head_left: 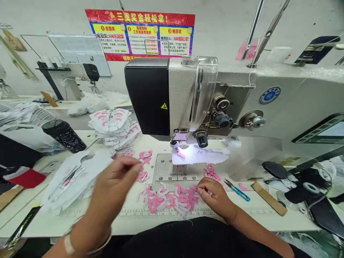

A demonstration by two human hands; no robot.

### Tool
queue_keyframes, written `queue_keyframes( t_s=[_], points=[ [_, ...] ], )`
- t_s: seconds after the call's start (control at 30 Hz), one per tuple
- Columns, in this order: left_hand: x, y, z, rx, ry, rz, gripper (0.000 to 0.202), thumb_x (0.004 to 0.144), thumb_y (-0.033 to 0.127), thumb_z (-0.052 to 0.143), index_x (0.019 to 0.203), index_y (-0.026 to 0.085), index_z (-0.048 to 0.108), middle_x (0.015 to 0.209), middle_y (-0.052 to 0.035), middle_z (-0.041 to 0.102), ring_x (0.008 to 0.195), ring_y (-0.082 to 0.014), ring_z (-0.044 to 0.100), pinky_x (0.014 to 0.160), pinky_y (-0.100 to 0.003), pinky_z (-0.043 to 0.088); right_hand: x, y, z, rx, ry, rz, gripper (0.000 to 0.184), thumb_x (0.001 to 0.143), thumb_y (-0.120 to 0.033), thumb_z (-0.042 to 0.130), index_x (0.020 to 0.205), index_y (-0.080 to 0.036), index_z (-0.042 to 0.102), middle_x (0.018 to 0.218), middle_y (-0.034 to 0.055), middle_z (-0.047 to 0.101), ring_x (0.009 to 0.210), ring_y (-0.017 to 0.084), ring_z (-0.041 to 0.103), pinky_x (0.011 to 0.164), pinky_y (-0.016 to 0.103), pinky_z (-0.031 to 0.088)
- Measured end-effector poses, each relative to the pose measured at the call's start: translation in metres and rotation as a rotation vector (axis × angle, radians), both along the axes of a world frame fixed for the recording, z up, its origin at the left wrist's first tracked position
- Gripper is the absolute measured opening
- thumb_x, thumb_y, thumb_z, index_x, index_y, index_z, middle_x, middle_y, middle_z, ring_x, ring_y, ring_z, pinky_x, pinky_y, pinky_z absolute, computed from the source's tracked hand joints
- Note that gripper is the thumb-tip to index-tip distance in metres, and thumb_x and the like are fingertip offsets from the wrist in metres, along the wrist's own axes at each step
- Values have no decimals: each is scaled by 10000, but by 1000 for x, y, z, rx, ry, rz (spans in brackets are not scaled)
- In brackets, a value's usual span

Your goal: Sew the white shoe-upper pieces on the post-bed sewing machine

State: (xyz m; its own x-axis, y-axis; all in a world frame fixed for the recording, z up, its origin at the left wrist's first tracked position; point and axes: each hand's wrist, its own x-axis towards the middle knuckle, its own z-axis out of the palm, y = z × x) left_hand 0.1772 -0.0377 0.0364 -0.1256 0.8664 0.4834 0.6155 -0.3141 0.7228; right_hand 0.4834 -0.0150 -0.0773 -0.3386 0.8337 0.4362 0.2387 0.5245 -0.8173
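Note:
My left hand (pixel 115 184), slightly blurred, hovers left of the sewing machine's needle plate (pixel 162 168). Its thumb and forefinger come together, and whatever may lie between them is hidden. Resting at the right edge of a loose heap of pink and white curved fabric pieces (pixel 174 200) is my right hand (pixel 212 195). Its fingers are curled with the tips over the pieces; I cannot make out what they pinch. Under the lit needle of the sewing machine (pixel 182 89) lies a white fabric panel (pixel 206 154), with a pink piece (pixel 180 153) at its left end.
Blue-handled snips (pixel 238 190) and a brown strip (pixel 268 199) lie on the right. To the left are white panels (pixel 72 179), a stack of panels with pink pieces (pixel 114 127), a dark tumbler (pixel 64 135) and a red-and-white item (pixel 25 177). A ruler strip (pixel 172 215) runs along the front.

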Motion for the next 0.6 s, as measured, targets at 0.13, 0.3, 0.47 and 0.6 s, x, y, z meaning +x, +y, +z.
queue_keyframes(
  t_s=[0.13,0.3,0.47,0.6],
  points=[
    [27,35,-15,227,377,-261,206,886,250,632,1089,225,655,970,-31,653,932,-181,606,843,-337,500,2,7,58,550,-277,5,167,868,-98,568,994,-191,627,831,26,640,788,157,557,749,323,460],
    [54,63,-21,331,548,-347,306,898,241,620,1203,223,618,1007,-74,599,935,-208,559,820,-363,489,0,39,95,669,-593,-177,341,900,-275,608,1232,-203,582,1202,116,601,1151,266,528,989,456,437],
    [56,70,-27,282,501,-338,249,878,228,632,1125,209,653,984,-82,551,891,-212,533,771,-364,472,-8,55,89,593,-729,-154,373,913,-349,580,1271,-243,582,1243,110,582,1167,282,509,1018,460,431],
    [57,70,-29,228,337,-363,241,875,206,636,1113,222,666,981,-62,536,902,-183,539,806,-337,467,-8,57,90,517,-736,-102,299,897,-323,586,1182,-239,624,1155,99,617,1080,261,551,983,428,462]
  ],
)
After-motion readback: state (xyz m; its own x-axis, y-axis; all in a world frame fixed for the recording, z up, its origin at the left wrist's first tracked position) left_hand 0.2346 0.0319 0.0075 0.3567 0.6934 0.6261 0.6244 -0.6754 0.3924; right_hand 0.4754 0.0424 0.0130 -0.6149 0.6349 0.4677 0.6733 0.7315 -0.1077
